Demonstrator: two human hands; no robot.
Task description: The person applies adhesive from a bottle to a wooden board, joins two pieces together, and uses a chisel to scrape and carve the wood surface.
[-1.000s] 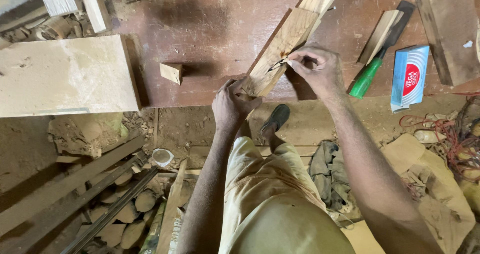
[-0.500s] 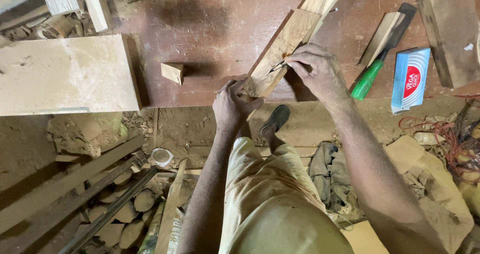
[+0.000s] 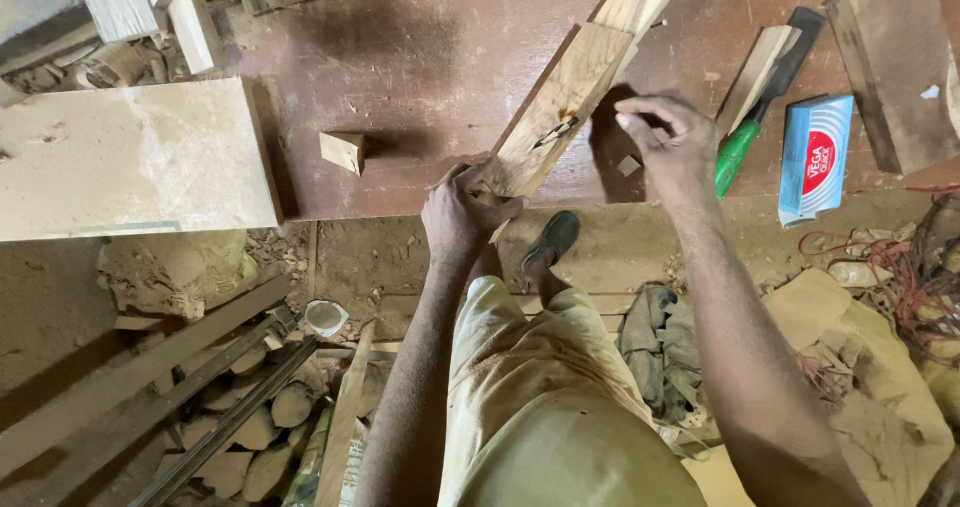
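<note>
A pale wooden plank lies at a slant on the reddish-brown bench top. My left hand grips its near end at the bench edge. A thin dark pencil-like piece rests on the plank's face. My right hand hovers just right of the plank, off the wood. Its fingers are loosely curled and nothing shows in them. A tiny wood chip lies on the bench under that hand.
A small wood block sits left of the plank, and a big pale board beyond it. To the right lie a green-handled tool, a wood strip, a blue box and a dark board. Scraps, logs and a cloth cover the floor.
My right hand has lifted off the plank and moved right, leaving the pencil-like piece lying on it. The left hand keeps its grip on the near end.
</note>
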